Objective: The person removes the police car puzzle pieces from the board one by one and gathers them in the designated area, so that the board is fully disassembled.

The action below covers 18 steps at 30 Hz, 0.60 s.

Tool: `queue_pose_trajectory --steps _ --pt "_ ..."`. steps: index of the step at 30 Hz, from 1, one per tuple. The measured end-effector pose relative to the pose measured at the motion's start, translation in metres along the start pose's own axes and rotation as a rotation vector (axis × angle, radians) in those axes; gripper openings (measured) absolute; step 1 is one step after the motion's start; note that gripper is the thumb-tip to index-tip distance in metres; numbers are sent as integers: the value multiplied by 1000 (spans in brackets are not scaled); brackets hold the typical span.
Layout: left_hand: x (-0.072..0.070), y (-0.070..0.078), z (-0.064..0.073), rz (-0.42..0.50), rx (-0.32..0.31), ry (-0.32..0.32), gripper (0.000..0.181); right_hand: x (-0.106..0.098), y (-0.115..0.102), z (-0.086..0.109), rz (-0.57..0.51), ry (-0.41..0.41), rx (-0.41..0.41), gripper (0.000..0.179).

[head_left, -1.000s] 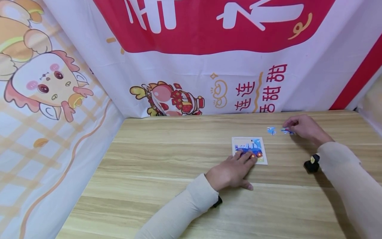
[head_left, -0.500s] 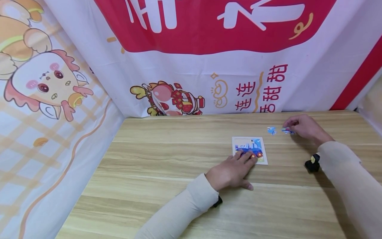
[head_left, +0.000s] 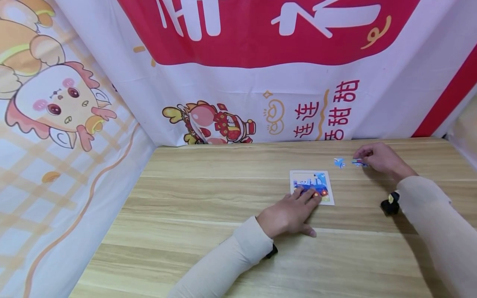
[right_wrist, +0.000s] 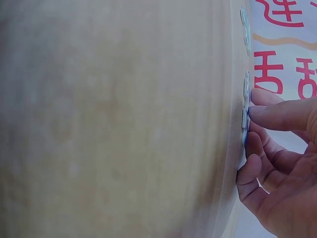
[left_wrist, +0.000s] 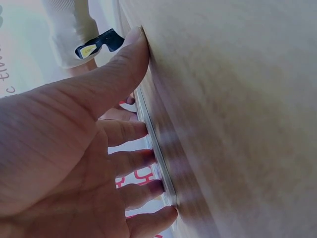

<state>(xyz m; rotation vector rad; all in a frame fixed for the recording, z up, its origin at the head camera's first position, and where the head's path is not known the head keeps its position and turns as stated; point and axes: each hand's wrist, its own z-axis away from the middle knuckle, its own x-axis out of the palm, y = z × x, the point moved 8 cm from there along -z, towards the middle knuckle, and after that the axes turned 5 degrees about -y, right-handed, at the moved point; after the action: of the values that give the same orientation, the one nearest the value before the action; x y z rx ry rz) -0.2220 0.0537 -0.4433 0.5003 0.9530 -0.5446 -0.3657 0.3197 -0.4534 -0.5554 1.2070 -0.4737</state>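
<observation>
My left hand [head_left: 288,213] rests flat, its fingertips on a small white-framed puzzle board [head_left: 331,200] that shows a blue tractor picture. The fingers cover part of its lower left. In the left wrist view, the fingers of the left hand [left_wrist: 94,144] lie straight along the board's edge, thumb spread onto the table. Farther back on the right, my right hand [head_left: 378,158] has curled fingers and holds a puzzle piece [head_left: 359,163] down at the tabletop, with thumb and fingertips right at it. A light blue puzzle piece [head_left: 339,162] lies just left of that one.
The wooden table [head_left: 193,198] ends at the back against a white and red printed cloth [head_left: 238,82]. Another cartoon cloth [head_left: 56,103] hangs along the left side. A black wrist camera [head_left: 390,205] hangs beside the right sleeve, close to the tabletop.
</observation>
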Motion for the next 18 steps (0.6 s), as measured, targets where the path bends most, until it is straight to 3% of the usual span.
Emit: queue_pose_trajectory --steps 12,18 --pt "0 1 0 -2 -1 -2 92 0 -1 5 -9 -1 20 30" --pt "0 1 -1 -10 -1 3 93 -1 -14 8 22 7 -14 30"
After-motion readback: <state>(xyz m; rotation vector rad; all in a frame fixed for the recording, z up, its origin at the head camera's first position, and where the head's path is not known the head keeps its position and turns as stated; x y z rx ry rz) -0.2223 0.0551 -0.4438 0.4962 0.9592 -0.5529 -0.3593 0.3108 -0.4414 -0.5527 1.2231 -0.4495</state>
